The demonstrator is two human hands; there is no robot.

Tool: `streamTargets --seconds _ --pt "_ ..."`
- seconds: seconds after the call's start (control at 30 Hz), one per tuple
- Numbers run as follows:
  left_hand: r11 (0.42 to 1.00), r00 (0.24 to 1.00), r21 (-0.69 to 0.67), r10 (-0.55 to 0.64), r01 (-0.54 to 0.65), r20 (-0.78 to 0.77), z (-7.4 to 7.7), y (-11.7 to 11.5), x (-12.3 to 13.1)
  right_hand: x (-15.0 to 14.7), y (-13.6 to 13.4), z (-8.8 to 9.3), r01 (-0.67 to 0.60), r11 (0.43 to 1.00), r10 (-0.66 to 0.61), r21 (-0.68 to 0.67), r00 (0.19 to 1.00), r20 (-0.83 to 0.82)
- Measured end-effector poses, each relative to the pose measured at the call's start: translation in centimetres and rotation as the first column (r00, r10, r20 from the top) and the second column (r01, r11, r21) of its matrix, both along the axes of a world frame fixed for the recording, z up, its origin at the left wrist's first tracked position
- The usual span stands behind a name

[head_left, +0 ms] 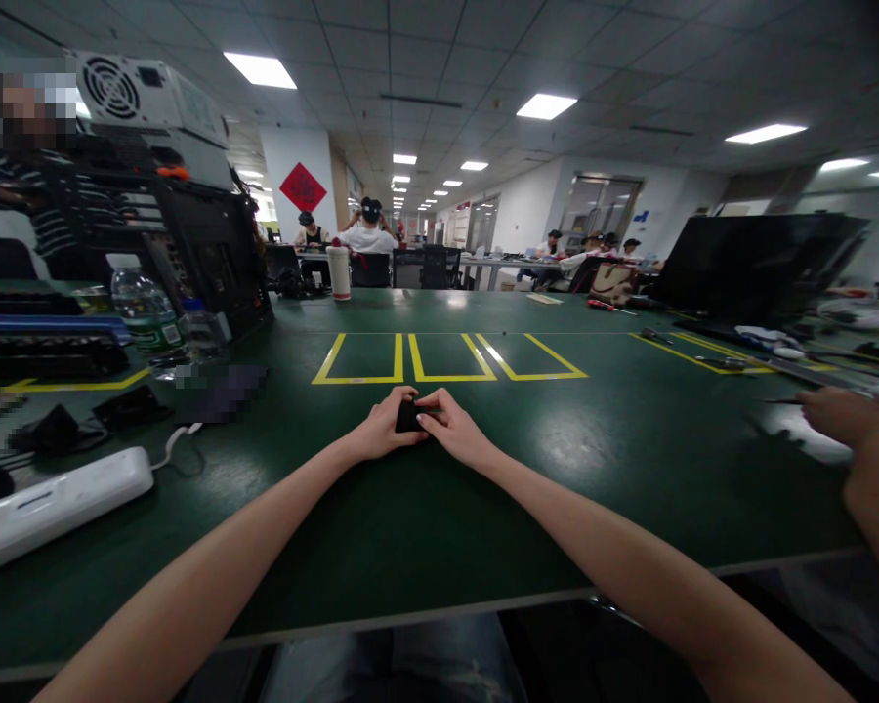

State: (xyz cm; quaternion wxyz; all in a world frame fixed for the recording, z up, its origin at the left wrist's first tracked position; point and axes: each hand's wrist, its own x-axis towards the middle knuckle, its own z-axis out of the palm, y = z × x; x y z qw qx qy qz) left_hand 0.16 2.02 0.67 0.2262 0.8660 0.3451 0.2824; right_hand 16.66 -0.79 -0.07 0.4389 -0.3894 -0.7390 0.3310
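Observation:
Both hands meet at the middle of the green table (439, 527), around a small black object (408, 417) whose kind I cannot make out. My left hand (382, 426) is closed on its left side, thumb and fingers curled about it. My right hand (450, 426) pinches at its right side, fingertips pressed together against it. Much of the object is hidden by the fingers. Just beyond the hands lie three yellow tape outlines (450, 378) on the tabletop.
On the left are a white power strip (62, 503), a water bottle (145, 312) and a black computer case (212, 259). A white cup (338, 271) stands at the far edge. A monitor (751, 264) and tools are at right, near another person's hand (854, 420).

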Motion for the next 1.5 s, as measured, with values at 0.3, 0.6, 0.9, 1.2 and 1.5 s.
streamTargets --seconds 0.3,0.6,0.9,1.2,1.5 --pt "1.0 1.0 0.026 -0.018 0.017 0.02 -0.6 0.5 0.0 -0.2 -0.1 0.2 0.002 1.0 -0.002 0.007 1.0 0.01" --pt "1.0 0.999 -0.004 -0.021 0.022 0.043 -0.5 0.4 0.0 -0.2 -0.1 0.2 -0.009 1.0 0.008 -0.021 0.999 -0.033" --pt "1.0 1.0 0.005 -0.006 0.006 0.031 -0.7 0.6 -0.1 0.1 -0.2 0.3 -0.062 0.996 0.058 -0.064 0.996 -0.06" --pt "1.0 0.999 0.005 -0.001 0.0 0.053 -1.0 0.8 0.0 0.0 0.1 0.0 0.063 0.997 -0.067 0.039 0.993 0.1" --pt "0.998 0.999 -0.063 0.018 -0.016 0.03 -0.7 0.8 -0.3 0.5 1.0 -0.8 0.237 0.971 -0.241 0.041 0.958 0.155"
